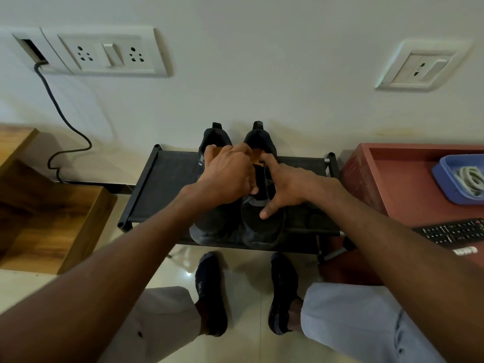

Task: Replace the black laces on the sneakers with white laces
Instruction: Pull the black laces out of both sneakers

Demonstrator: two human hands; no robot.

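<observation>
Both forearms are reaching over socked feet to dark sneakers (pixel 262 226) sitting on black shoe rack (pixel 167 179). Left hand (pixel 227 176) is pinching at right shoe's laces, right hand (pixel 285 187) spread open bracing it. White laces (pixel 468 179) waiting in blue tray (pixel 442 176). Best loosening gently, shoe steadied.

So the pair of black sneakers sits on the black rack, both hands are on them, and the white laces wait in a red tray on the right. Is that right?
Not quite: the tray holding the white laces is blue, not red; it sits on a red table. The head view shows this. The rest holds: the sneakers sit on the black rack, with the left hand and right hand on them.
</observation>
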